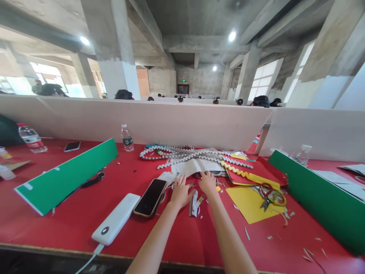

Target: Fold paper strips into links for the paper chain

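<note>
My left hand (pixel 180 192) rests low over the red table with its fingers spread, by the near edge of some crumpled white paper (pixel 188 166). Beside it, my right hand (pixel 208 183) reaches to the same edge, fingers apart and slightly bent; neither hand visibly grips anything. Between the wrists lie small folded paper scraps (pixel 194 203). Grey-white zigzag folded paper strips (pixel 196 153) form long loops across and behind the paper. A yellow folded strip (pixel 236 171) runs off to the right. Left of my left hand is a phone (pixel 150 198) with a dark screen.
Scissors (pixel 268 198) with red and yellow handles lie on a yellow sheet (pixel 245 203). A white power bank (pixel 116 219) with a cable sits front left. Green boards (pixel 71 175) stand on both sides. A water bottle (pixel 127 139) is before the white partition (pixel 185 121).
</note>
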Action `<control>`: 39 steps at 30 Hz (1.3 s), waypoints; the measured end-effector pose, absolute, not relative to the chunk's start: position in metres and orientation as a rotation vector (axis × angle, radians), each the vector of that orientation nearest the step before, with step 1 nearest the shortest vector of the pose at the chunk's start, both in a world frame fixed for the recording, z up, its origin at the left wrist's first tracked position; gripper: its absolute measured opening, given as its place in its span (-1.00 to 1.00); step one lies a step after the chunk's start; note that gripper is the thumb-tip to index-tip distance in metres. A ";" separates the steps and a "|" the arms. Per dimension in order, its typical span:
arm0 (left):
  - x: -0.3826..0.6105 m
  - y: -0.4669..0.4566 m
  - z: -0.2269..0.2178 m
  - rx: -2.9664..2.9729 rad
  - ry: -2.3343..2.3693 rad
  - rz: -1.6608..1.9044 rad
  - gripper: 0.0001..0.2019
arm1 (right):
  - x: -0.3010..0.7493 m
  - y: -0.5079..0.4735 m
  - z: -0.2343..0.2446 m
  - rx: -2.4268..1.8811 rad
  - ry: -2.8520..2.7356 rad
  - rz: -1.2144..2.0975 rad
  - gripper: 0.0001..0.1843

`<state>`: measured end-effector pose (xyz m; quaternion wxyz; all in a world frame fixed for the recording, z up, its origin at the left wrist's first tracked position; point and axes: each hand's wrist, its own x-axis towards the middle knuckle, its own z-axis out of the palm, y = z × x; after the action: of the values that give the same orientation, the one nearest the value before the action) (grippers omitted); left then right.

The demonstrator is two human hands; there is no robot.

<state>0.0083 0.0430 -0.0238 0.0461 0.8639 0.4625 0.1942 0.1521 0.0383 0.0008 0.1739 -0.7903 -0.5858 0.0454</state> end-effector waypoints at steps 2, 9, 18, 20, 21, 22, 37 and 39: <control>0.016 0.057 -0.022 2.638 1.488 0.543 -0.57 | 0.161 0.050 -0.002 -2.185 -1.698 0.099 -0.43; 0.018 0.103 -0.017 2.502 1.647 0.589 -0.54 | 0.185 0.086 -0.007 -1.881 -1.552 0.139 -0.37; 0.003 0.116 -0.019 2.002 1.526 1.066 -0.38 | 0.197 0.091 -0.015 -1.509 -1.495 0.309 -0.34; 0.001 0.120 -0.017 1.810 1.423 1.168 -0.39 | 0.195 0.091 -0.016 -1.592 -1.540 0.286 -0.42; 0.000 0.122 -0.016 1.727 1.374 1.201 -0.40 | 0.193 0.092 -0.016 -1.631 -1.562 0.269 -0.45; 0.000 0.123 -0.016 1.660 1.333 1.222 -0.41 | 0.190 0.092 -0.016 -1.662 -1.578 0.256 -0.46; 0.006 0.132 -0.014 0.949 1.112 1.363 -0.55 | 0.115 0.115 -0.030 -1.925 -1.889 0.321 -0.53; 0.005 0.132 -0.013 0.930 1.125 1.381 -0.59 | 0.111 0.115 -0.033 -1.909 -1.928 0.328 -0.57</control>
<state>0.0055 0.1321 -0.0130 0.5365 0.3905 0.4725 0.5800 0.1112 0.1147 -0.0334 0.2031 -0.6839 -0.6908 0.1176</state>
